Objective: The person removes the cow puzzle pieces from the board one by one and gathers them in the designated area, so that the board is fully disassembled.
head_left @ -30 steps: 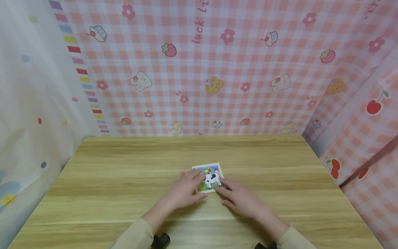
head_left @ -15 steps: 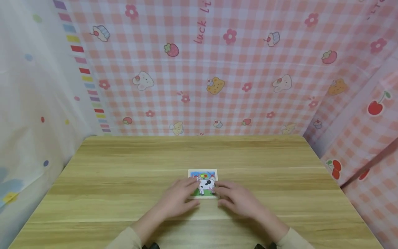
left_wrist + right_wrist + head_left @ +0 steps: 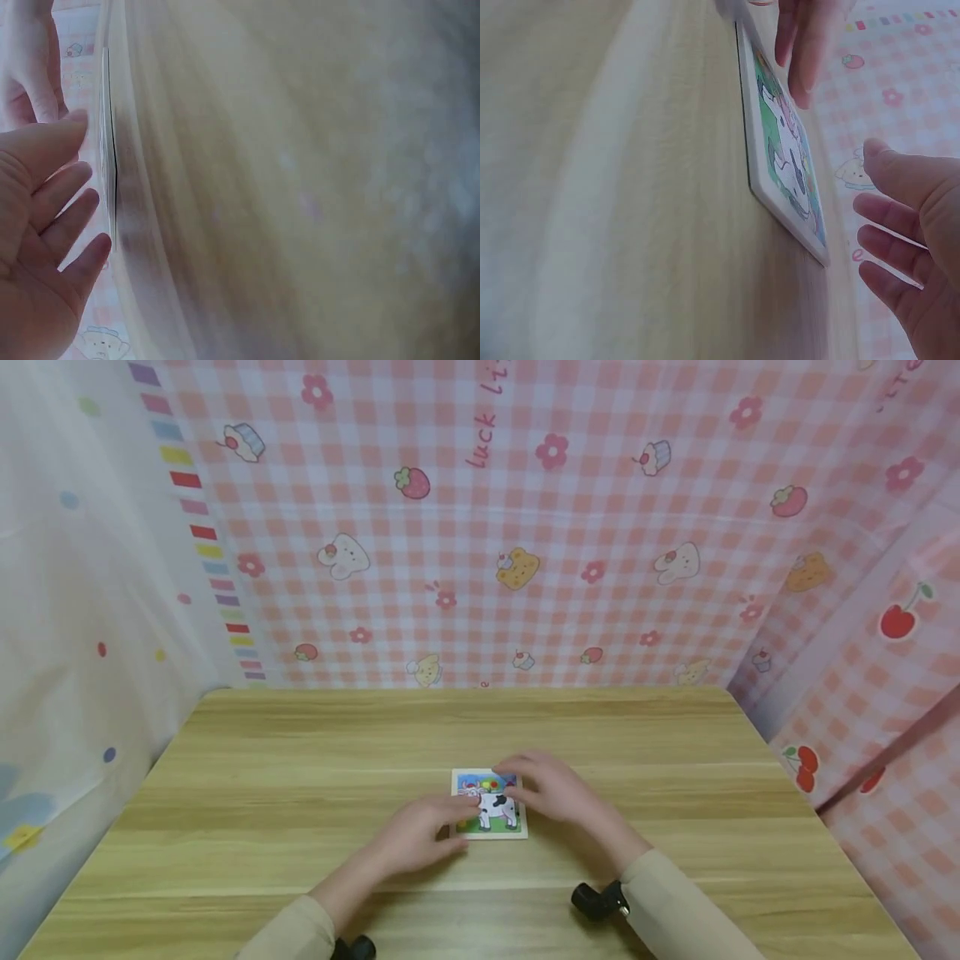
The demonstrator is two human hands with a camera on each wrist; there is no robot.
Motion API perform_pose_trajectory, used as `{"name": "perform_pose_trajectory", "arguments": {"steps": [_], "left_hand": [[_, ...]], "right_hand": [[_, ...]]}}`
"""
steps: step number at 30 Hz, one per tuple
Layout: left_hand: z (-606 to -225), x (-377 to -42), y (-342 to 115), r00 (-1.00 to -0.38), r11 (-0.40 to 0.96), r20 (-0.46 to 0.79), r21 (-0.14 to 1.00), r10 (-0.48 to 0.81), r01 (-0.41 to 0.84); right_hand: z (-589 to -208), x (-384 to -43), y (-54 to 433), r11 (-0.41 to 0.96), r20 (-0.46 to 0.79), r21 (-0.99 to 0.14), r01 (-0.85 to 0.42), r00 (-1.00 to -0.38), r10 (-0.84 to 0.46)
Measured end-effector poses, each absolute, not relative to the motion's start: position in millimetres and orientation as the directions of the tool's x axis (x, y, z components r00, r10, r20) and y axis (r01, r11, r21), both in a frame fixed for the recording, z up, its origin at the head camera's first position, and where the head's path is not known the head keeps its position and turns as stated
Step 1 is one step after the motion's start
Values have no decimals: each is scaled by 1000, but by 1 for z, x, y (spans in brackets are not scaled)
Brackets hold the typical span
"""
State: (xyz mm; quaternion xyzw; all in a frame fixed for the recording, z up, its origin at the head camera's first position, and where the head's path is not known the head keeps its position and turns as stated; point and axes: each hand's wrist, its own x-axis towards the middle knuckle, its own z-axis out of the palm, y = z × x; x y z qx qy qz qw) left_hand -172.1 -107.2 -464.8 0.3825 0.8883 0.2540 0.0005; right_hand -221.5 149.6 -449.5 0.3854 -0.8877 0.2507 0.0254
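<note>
A square picture board with a pale border lies flat on the wooden table, showing a black-and-white cow on green grass under blue sky. My left hand is at the board's left side, its fingers reaching over that edge; whether they touch it I cannot tell. Over the far right corner hovers my right hand, fingers loosely bent and holding nothing. In the right wrist view a gap separates my right hand from the board. The left wrist view catches the board edge-on beside my left fingers.
The wooden table reaches back to a pink checked cloth hung behind it. Pale cloth hangs at the left, cherry-printed cloth at the right. A black wrist device sits at the right sleeve.
The board has turned from tilted to square and shifted slightly nearer and left. My right hand has left its right edge and moved up over the far corner; my left hand has drawn back a little.
</note>
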Motion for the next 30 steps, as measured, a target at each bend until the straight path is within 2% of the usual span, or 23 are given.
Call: {"name": "perform_pose_trajectory", "arguments": {"steps": [7, 16, 20, 24, 30], "left_hand": [[-474, -178, -110, -707, 560, 200, 481, 679, 674], [-486, -182, -114, -789, 454, 206, 723, 578, 521], [-490, -182, -115, -818, 417, 204, 779, 537, 468], [-494, -180, -115, -832, 407, 230, 787, 504, 464], [-496, -176, -116, -806, 489, 300, 670, 509, 558]], "right_hand": [[-452, -241, 134, 600, 173, -418, -682, -708, -685], [-462, -256, 117, 595, 158, -447, -668, -714, -682], [-465, -259, 110, 599, 146, -448, -663, -716, -683], [-467, -261, 106, 604, 142, -464, -648, -727, -671], [-470, -260, 104, 602, 142, -484, -635, -736, -662]]}}
